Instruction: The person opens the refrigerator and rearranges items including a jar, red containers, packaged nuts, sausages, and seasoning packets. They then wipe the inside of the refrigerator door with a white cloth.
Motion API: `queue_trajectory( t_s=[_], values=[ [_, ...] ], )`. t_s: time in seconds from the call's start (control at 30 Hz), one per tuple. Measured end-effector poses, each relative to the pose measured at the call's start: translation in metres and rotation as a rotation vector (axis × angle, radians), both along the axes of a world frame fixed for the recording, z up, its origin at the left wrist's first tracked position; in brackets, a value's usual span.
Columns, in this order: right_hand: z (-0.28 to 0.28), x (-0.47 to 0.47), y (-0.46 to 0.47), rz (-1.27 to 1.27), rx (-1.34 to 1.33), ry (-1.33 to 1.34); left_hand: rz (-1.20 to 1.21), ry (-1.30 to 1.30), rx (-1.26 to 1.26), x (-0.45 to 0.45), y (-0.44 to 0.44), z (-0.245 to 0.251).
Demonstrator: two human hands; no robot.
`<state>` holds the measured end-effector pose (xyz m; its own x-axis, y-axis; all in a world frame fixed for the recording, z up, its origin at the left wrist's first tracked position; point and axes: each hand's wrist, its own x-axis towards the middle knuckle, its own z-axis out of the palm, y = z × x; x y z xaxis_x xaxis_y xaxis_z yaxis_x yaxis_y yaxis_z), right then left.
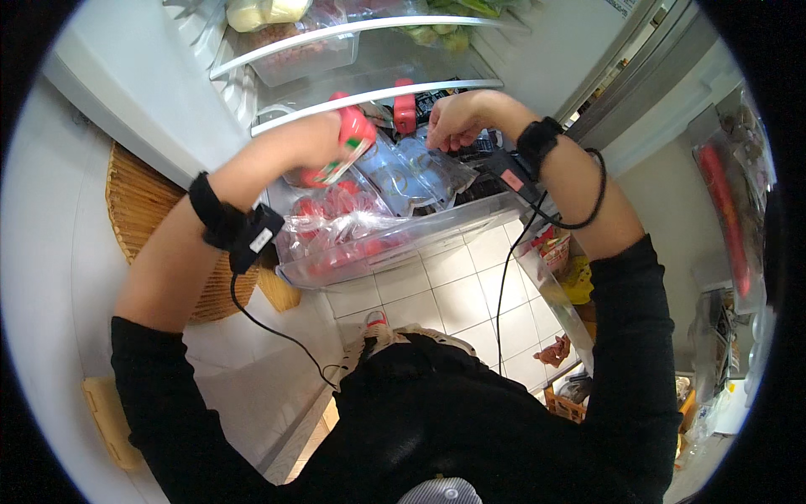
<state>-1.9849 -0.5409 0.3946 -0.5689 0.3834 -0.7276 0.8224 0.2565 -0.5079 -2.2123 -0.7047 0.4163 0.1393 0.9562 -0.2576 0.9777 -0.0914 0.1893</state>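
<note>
My left hand (321, 142), slightly blurred, grips a red package (356, 129) with a white and green label over the left part of a pulled-out clear fridge drawer (403, 236). Beneath it lies a clear plastic bag (340, 217) of red items. Over the drawer's right part is my right hand (456, 123), its fingers curled down; whether they pinch anything is hidden. Closest to those fingers are pale blue sealed packets (409, 170). Behind them stands another red package (405, 110), beside dark packets (482, 148) that bear writing.
Above the drawer, a glass shelf (409, 60) with a white front rim carries a clear bin (308, 57). The open fridge door (667, 201) is on the right, its racks holding a long red package (724, 220). Black cables (504, 290) hang from both wrist straps. Tiled floor (453, 271) lies below.
</note>
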Motion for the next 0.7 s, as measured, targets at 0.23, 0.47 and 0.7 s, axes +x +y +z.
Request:
queue_trajectory(
  t_s=[0.23,0.47,0.7],
  values=[
    [0.029,0.022,-0.064,-0.120,-0.516,0.538,0.436,-1.273,-0.223,0.070,0.013,0.004],
    [0.026,0.066,-0.033,-0.336,-0.170,0.259,-0.093,-0.189,0.234,0.076,0.040,-0.023],
    [-0.013,0.050,-0.003,-0.743,-0.437,0.583,-0.370,0.251,0.275,0.079,0.051,-0.060]
  ],
)
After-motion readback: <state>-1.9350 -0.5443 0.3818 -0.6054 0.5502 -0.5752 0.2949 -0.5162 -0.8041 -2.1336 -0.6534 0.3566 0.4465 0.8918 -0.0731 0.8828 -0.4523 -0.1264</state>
